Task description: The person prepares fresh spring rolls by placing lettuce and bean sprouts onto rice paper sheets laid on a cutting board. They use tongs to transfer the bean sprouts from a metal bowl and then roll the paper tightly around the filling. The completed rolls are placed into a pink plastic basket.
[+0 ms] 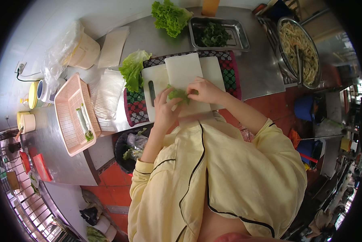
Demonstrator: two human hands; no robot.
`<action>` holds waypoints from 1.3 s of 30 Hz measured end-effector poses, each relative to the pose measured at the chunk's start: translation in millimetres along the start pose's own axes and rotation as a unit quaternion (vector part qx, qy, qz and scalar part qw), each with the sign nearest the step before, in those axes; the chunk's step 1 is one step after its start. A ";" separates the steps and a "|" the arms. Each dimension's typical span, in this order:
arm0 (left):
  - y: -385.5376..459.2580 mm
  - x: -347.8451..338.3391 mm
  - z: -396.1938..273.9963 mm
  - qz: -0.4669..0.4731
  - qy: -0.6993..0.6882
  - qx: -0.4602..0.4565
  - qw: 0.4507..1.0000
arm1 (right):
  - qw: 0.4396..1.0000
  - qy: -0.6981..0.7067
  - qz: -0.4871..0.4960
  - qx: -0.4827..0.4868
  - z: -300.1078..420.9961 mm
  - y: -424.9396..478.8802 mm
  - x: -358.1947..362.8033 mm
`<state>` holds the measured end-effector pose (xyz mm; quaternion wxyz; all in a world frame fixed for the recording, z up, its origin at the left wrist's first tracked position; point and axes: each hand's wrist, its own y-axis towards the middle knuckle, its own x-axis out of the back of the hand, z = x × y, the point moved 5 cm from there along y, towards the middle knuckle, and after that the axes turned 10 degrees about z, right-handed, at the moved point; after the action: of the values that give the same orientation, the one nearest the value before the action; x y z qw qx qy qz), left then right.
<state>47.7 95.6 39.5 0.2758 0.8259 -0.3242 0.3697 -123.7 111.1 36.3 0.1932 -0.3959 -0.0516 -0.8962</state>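
Observation:
A small piece of green lettuce leaf [179, 94] is pinched between my two hands, low over a white wrapper sheet. My left hand [166, 106] grips its left side with thumb and fingers. On the other side, my right hand [205, 90] holds the leaf with bent fingertips. The white sheet [184, 68] lies across a white cutting board [154, 75], and a thin translucent end hangs past the board's near edge. Under the board is a patterned cloth [233, 72]. A larger lettuce leaf [134, 69] rests at the board's upper left corner.
A pink plastic basket [75, 106] at left holds a wrapped roll [83, 122]. Clear plastic sheets [110, 93] lie beside it. Behind are a lettuce head [170, 18] and a metal tray [240, 33] of dark greens. A bowl of shredded filling [297, 48] with tongs stands right.

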 end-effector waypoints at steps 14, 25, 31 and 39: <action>-13.6 11.5 5.2 -0.057 -0.109 0.008 0.992 | 0.990 -0.043 -0.119 -0.069 -104.4 2.5 58.8; -32.4 7.8 43.7 -0.158 -0.058 0.090 0.982 | 0.996 0.068 -0.052 -0.015 -14.0 -8.8 30.6; -35.6 -7.4 61.5 -0.160 -0.009 0.113 0.981 | 0.982 0.003 -0.185 -0.038 -15.7 -50.8 75.5; -28.2 -7.3 52.2 -0.171 -0.020 0.087 0.981 | 0.610 -0.351 -0.264 -0.660 -146.2 -282.7 254.8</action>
<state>87.3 79.6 -2.3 0.2557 0.8971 -0.1506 0.3272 -490.0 257.4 139.7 -0.3981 -0.6698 0.3878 -0.4925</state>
